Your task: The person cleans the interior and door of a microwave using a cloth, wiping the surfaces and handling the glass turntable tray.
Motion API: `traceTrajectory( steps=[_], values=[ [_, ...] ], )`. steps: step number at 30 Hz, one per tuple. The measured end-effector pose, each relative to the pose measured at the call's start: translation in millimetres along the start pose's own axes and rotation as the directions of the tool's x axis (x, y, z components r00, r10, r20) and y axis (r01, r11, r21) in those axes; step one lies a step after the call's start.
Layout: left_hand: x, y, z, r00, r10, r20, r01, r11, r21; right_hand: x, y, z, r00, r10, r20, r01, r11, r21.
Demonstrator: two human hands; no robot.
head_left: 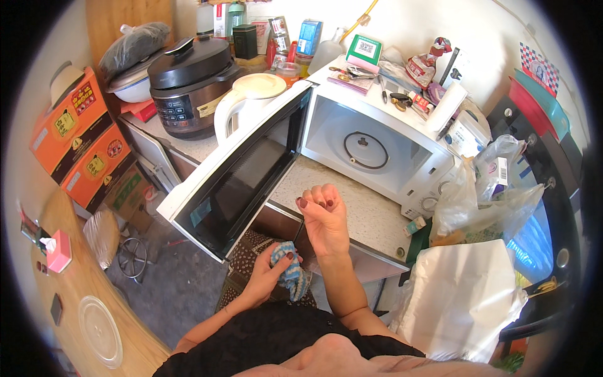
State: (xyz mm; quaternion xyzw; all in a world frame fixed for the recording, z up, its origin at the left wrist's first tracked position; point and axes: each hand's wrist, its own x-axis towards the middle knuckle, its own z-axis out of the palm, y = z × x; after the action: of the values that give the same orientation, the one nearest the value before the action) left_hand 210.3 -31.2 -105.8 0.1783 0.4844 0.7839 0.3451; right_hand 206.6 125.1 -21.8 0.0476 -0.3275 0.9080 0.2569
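My left hand (267, 279) is closed around a crumpled blue-and-white striped cloth (293, 276), low in front of my body. My right hand (325, 220) is raised before the microwave, its fingers curled in a fist, and I see nothing in them. Beyond it stands a white microwave (409, 178) on a speckled counter (308, 182). Its door (242, 176) is swung wide to the left, with the dark inner side toward me. Inside the cavity lies a dark roller ring (366, 151). A round clear plate (100, 332) rests on the wooden table at the left.
A pressure cooker (190, 88) and a cream-lidded white jug (254, 88) stand behind the door. Scissors (400, 102) and other small items lie on the microwave. Plastic bags (483, 207) hang at the right. Orange boxes (78, 119) and a pink tissue box (59, 251) are left.
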Motion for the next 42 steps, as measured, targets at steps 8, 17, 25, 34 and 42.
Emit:
traceTrajectory(
  steps=[8,17,25,34,42],
  values=[
    [-2,0,2,1.0,0.005,0.009,-0.005,1.0,0.0,-3,0,4,1.0,0.001,0.029,0.0,1.0,-0.009],
    [-2,1,4,1.0,0.0,0.001,0.0,1.0,-0.005,-3,3,0,0.998,-0.041,0.042,0.043,0.998,-0.042],
    [0,2,6,1.0,0.019,-0.017,-0.019,1.0,0.011,-8,2,2,0.99,-0.124,0.059,0.133,0.975,-0.177],
    [30,37,11,0.92,0.383,-0.086,-0.37,0.919,0.136,-37,-21,10,0.952,0.029,0.306,0.245,0.528,-0.813],
    [116,55,56,0.795,0.578,0.187,-0.598,0.691,0.405,-25,-48,-39,0.961,-0.257,0.099,0.159,0.226,-0.961]
  ],
)
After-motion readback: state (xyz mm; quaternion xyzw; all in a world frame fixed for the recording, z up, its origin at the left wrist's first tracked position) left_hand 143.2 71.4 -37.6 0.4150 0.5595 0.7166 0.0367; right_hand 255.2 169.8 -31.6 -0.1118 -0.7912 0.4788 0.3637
